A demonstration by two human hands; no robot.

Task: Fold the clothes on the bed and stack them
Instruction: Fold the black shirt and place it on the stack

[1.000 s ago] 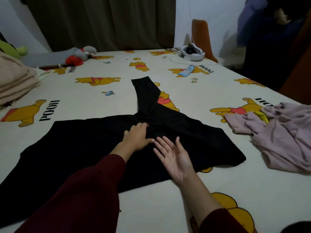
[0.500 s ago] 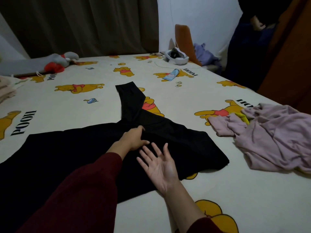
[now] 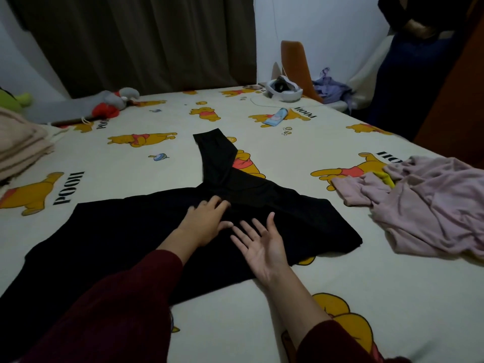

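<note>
A black garment (image 3: pixel 117 231) lies spread flat across the bed (image 3: pixel 366 297), one narrow part (image 3: pixel 216 155) reaching away toward the far side. My left hand (image 3: pixel 203 221) rests palm down on the garment's middle, fingers flat on the cloth. My right hand (image 3: pixel 262 247) hovers just beside it, palm turned up, fingers straight and spread, holding nothing. A crumpled pink garment (image 3: pixel 429 205) lies at the right edge of the bed. Folded beige clothes (image 3: pixel 21 145) are stacked at the far left.
The sheet carries yellow bear prints. A grey and red plush toy (image 3: pixel 112 103) lies at the back left, a white headset (image 3: pixel 284 90) and a small blue tube (image 3: pixel 275 120) at the back right. Another person (image 3: pixel 419 48) stands beyond the bed's right corner.
The view has swung back to the left and up a little. My left hand's fingers lie flatter on the black cloth. My right hand stays palm up beside it.
</note>
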